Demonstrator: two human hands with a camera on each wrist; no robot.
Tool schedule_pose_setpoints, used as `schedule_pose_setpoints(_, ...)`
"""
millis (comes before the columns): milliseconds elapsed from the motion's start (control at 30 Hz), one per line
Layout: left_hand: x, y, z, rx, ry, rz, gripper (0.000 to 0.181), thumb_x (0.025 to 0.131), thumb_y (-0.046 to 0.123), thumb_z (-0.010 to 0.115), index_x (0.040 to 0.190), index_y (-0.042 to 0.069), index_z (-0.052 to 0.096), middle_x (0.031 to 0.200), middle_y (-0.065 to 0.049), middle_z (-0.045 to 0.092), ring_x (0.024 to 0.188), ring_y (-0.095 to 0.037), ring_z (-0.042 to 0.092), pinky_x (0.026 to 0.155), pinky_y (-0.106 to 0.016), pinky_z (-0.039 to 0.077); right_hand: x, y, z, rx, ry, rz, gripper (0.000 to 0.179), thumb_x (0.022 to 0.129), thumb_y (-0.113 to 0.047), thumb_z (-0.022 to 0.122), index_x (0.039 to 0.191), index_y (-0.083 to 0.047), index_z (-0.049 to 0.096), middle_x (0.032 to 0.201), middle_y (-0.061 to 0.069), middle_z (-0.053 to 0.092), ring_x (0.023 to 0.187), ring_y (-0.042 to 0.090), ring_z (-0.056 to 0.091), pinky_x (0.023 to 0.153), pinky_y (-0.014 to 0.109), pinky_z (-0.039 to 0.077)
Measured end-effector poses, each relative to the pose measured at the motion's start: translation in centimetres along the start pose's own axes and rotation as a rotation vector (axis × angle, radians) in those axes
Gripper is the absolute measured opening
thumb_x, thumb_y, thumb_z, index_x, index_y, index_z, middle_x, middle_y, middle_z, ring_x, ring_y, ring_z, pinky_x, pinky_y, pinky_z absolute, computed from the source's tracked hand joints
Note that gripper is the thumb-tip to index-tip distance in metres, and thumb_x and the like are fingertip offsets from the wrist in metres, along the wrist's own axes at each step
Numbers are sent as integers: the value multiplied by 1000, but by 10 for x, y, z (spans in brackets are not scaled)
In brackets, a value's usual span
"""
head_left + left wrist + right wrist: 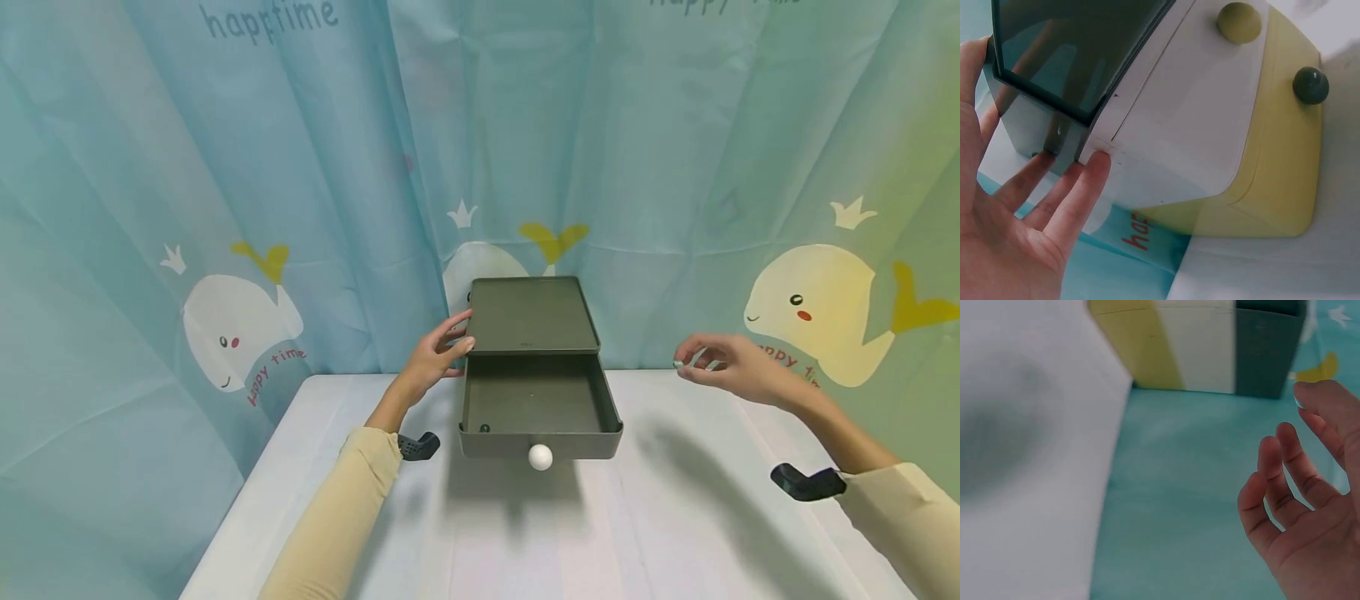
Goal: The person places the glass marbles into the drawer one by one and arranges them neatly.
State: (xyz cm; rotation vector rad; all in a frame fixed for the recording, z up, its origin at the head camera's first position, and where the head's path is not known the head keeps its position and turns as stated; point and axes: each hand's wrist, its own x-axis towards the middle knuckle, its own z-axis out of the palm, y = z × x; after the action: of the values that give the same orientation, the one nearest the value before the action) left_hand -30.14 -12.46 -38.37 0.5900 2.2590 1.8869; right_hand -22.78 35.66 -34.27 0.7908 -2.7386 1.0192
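Observation:
A small drawer box (pixel 534 312) stands on the table, its dark grey-green top drawer (pixel 538 392) pulled out. One small dark green round thing, like a glass marble (pixel 485 428), lies in the drawer's front left corner. My left hand (pixel 435 354) touches the box's left side, thumb near the top edge and fingers extended, as the left wrist view shows against the dark and white tiers. Off to the right of the box and above the table, my right hand (pixel 720 365) pinches a tiny pale marble-like thing (pixel 1299 403) between thumb and forefinger, mostly covered by the fingertips.
A white knob (pixel 540 457) sticks out from the open drawer's front. Below are a white tier (pixel 1191 100) with a yellow knob (pixel 1239 23) and a yellow tier (pixel 1285 137) with a dark knob (pixel 1311 85). Behind the white table (pixel 315 408) hangs a blue whale-print curtain (pixel 337 167).

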Motion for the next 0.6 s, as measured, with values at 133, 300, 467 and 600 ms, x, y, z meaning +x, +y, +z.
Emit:
schedule_pose_setpoints(133,-1,1,1,-1,2,3,57,104,28,63,157,34,43,160,-11,39,141,-32,48,100,-55,53,8,-12,-11,-12,62,0,13,94,-7,76,102,-16,71,106,3,69,86,11,65,70,23,53)
schedule_pose_setpoints(300,0,0,1,2,6,2,57,104,29,63,157,35,44,160,-11,40,140,-31,48,99,-55,53,15,-28,-19,-6,134,-5,11,92,-7,77,100,-13,72,105,3,70,86,8,65,68,19,51)
schedule_pose_setpoints(467,-1,1,1,-4,6,4,57,103,30,64,157,34,44,160,-11,39,140,-31,48,99,-54,54,19,-39,-22,21,169,16,10,92,-9,78,100,-12,72,101,-5,70,85,9,66,65,21,51)
schedule_pose_setpoints(600,-1,1,1,-6,8,4,58,103,30,64,157,32,43,160,-12,39,140,-32,49,99,-54,54,22,-41,-23,31,174,1,11,92,-7,78,98,-14,72,100,-2,70,84,11,66,64,22,51)
